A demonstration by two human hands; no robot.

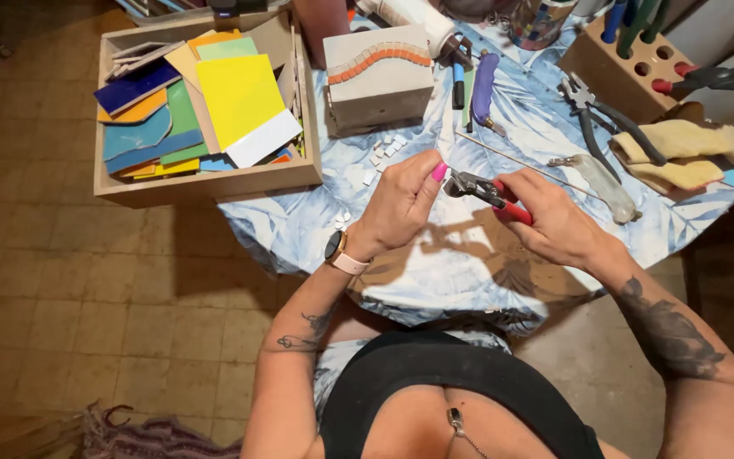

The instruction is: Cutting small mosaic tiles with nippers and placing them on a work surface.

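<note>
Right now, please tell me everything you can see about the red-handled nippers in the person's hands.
The nippers are a small hand tool with dark grey metal jaws and red handles. They lie nearly level above the table, jaws pointing left. The right hand grips the handles. The left hand meets the jaws with its fingertips; what it holds there is too small to tell.

red-handled nippers (488, 192) — metal head leftward | held level above patterned cloth — between both hands
</note>
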